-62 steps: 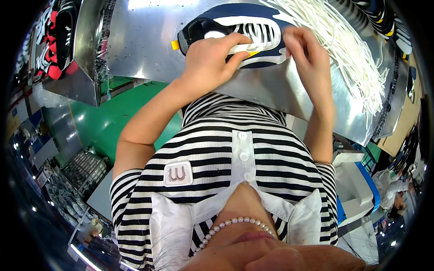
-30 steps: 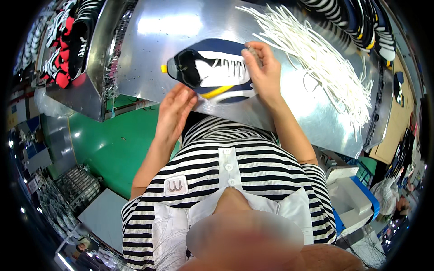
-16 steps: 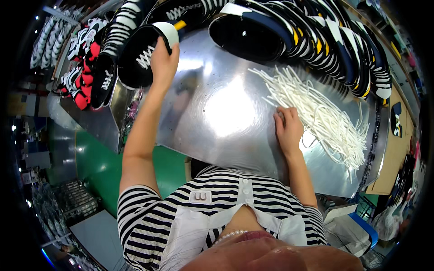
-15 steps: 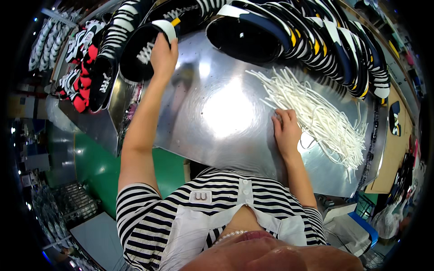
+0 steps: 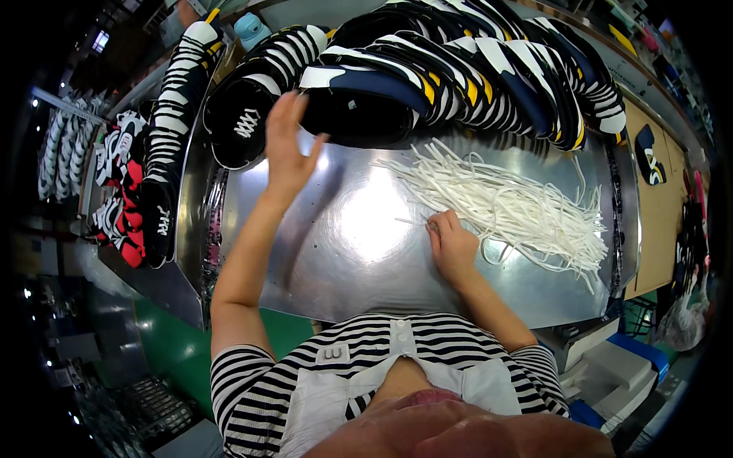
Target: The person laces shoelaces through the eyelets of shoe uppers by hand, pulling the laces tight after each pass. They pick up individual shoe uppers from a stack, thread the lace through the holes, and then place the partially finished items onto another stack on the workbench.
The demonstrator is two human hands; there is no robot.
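Observation:
My left hand (image 5: 290, 153) is raised over the far left of the metal table, fingers stretched and thumb apart, holding nothing. Just left of it lies a dark shoe upper (image 5: 238, 137) with white lacing, at the near end of a row. To its right is another row of navy, white and yellow shoe uppers (image 5: 355, 114); the nearest shows a dark inside. My right hand (image 5: 454, 243) pinches a white shoelace (image 5: 410, 221), its end sticking out leftward past the fingertips. This hand is beside the near-left edge of a loose bundle of white shoelaces (image 5: 519, 206).
The shiny metal table (image 5: 351, 267) carries the bundle and the rows. At the left, a long stack of uppers (image 5: 172, 114) stands beside red, black and white shoe pieces (image 5: 122, 206). A light blue container (image 5: 250, 30) is behind. Boxes (image 5: 611, 374) are at the lower right.
My left hand has let go of the laced shoe upper at the left row and opened. My right hand has drawn a shoelace end leftward from the bundle. The whole view has shifted.

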